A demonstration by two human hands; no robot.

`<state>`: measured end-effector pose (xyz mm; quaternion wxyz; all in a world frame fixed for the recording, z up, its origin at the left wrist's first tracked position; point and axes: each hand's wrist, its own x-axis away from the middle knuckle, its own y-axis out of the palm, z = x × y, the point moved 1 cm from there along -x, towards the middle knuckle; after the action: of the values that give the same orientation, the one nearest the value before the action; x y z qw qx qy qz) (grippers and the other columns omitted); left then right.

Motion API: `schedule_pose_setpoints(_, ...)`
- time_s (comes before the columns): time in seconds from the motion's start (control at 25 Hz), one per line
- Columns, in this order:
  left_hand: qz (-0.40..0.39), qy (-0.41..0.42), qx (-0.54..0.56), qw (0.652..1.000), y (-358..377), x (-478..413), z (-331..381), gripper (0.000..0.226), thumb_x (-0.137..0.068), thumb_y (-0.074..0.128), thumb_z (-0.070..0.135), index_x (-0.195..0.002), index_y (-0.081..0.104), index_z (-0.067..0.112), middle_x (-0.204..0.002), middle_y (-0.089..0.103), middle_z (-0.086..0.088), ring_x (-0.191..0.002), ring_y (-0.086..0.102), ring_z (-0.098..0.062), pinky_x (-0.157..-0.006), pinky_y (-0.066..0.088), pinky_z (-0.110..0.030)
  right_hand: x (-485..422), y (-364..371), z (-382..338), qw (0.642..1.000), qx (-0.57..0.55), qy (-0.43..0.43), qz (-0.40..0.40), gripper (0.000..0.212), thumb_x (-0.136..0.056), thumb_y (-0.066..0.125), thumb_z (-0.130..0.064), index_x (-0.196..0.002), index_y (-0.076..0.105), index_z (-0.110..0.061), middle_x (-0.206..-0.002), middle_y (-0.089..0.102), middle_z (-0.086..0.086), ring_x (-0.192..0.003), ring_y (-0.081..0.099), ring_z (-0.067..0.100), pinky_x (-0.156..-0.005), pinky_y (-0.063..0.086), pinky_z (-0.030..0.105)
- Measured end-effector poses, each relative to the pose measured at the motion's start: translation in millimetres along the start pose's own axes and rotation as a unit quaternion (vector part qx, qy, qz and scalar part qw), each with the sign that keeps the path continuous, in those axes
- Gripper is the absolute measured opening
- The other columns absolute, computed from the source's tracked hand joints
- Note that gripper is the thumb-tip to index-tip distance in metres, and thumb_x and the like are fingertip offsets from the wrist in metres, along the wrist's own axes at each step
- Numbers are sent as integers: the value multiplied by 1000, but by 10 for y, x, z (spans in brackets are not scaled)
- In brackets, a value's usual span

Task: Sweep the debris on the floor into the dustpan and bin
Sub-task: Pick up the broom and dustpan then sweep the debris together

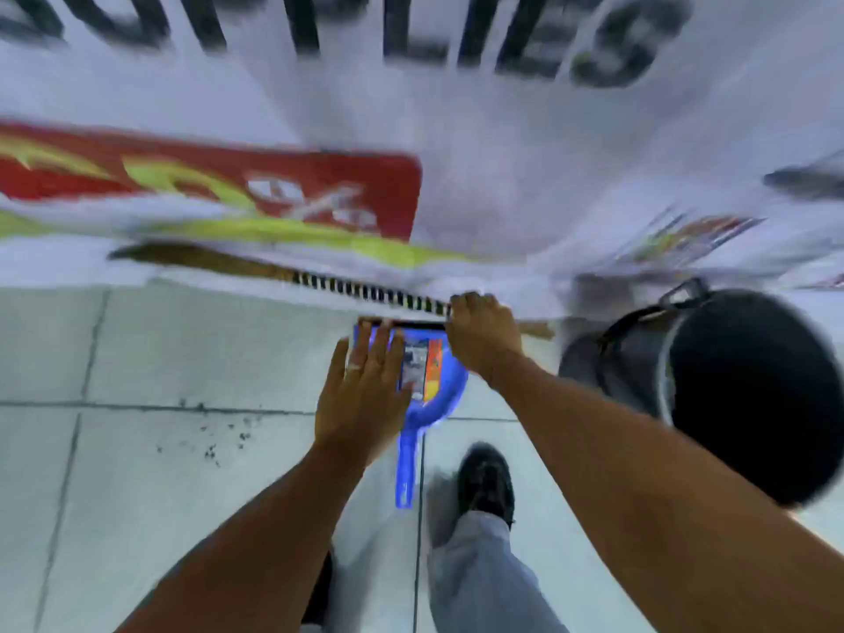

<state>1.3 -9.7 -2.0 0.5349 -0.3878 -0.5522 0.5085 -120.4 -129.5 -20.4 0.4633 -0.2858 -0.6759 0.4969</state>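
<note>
A blue dustpan (434, 395) with a printed label lies on the pale tiled floor, handle pointing toward me. My left hand (365, 386) hovers over its left side, fingers spread and holding nothing. My right hand (479, 335) is closed around the handle of a hand broom (347, 283), whose striped grip and brown bristles stretch left along the base of a white banner. Dark debris (219, 438) is scattered on the floor left of the dustpan. A black bin (740, 395) stands at the right, its opening facing me.
A white banner (502, 153) with large black letters and a red and yellow panel fills the far side. My right shoe (486, 482) and trouser leg stand just behind the dustpan handle. The frame is motion-blurred.
</note>
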Motion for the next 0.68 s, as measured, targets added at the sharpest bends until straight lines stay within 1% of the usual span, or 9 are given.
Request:
schedule_pose_setpoints(0.04,-14,-10,-8,1000,302,-124,12,59,-81,40,38,-125,59,4,-131,60,-18,-118,60,-35,-94,49,-50,-200,257,42,1000,9,6,1,33,-72,45,-14,-93,67,-2,-88,69,18,-78,68,37,-64,58,48)
schedule_pose_setpoints(0.08,-27,-30,-9,999,744,-224,0,60,-82,41,39,-127,58,3,-132,60,-18,-119,59,-35,-95,49,-50,-393,734,59,1000,19,-23,-4,38,-78,44,-11,-111,60,-1,-108,64,21,-98,63,38,-80,54,51)
schedule_pose_setpoints(0.12,-52,-41,11,998,956,-310,-15,61,-83,41,40,-128,56,2,-133,59,-18,-120,58,-35,-96,48,-50,-537,919,75,999,3,-27,-40,43,-83,44,-8,-125,50,0,-125,55,21,-115,53,38,-93,47,50)
schedule_pose_setpoints(0.2,-40,-52,-15,998,1206,-376,-82,64,-85,36,43,-130,53,0,-134,58,-18,-122,56,-36,-98,46,-52,-695,1131,124,996,12,-2,-84,52,-86,44,-5,-137,36,0,-140,43,19,-130,39,36,-105,37,49)
schedule_pose_setpoints(0.28,-55,-72,2,996,1751,-408,-153,65,-86,33,43,-131,51,-1,-135,56,-20,-124,54,-38,-100,44,-53,-951,1677,141,996,15,-8,-92,55,-87,44,-4,-140,31,1,-144,37,21,-134,33,38,-109,31,51)
schedule_pose_setpoints(0.36,-26,-70,-22,997,2003,-406,-243,65,-88,33,42,-132,49,-3,-137,54,-21,-126,52,-39,-102,42,-52,-1054,1874,139,997,44,-16,-61,51,-88,42,-2,-138,34,4,-140,41,25,-130,37,42,-106,32,53)
schedule_pose_setpoints(0.44,-57,-82,-11,995,2108,-410,-316,64,-88,34,41,-133,47,-3,-137,53,-22,-127,51,-39,-103,41,-52,-1231,1975,146,998,60,-13,8,49,-86,42,2,-135,37,6,-130,49,29,-120,45,45,-98,39,53)
schedule_pose_setpoints(0.52,-56,-81,-12,995,2150,-345,-397,65,-89,33,41,-134,46,-4,-138,53,-22,-128,50,-39,-104,40,-52,-1296,1980,101,997,80,-17,-12,49,-84,49,4,-132,40,7,-125,53,28,-116,49,43,-93,43,50)
schedule_pose_setpoints(0.68,-68,-104,3,992,1834,-203,-534,66,-92,29,42,-137,42,-4,-143,47,-23,-134,42,-39,-108,35,-52,-1116,1683,-30,990,139,-27,13,37,-64,71,-5,-100,67,-1,-93,67,20,-89,63,40,-72,52,40)
